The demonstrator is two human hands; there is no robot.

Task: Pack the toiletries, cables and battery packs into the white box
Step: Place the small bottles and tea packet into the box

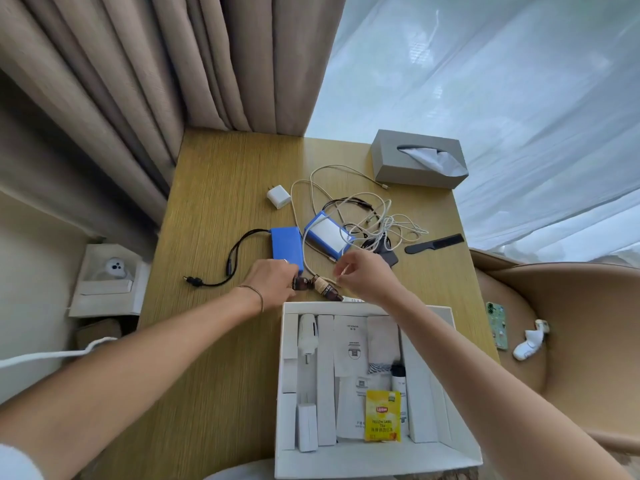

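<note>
Your open white cardboard box (453, 455) sits at the near edge of the wooden bench (214, 209). Inside are white dividers, paper leaflets, a yellow tea bag packet (383, 415) and a small white bottle with a black cap (398, 375). Your left hand (273, 282) grips a small brown bottle (300, 283). Your right hand (363, 273) pinches something thin; you cannot tell what. Behind lie two blue battery packs (285, 245), tangled white cables (374, 216) and a black comb (434, 243). Your right arm hides part of the box.
</note>
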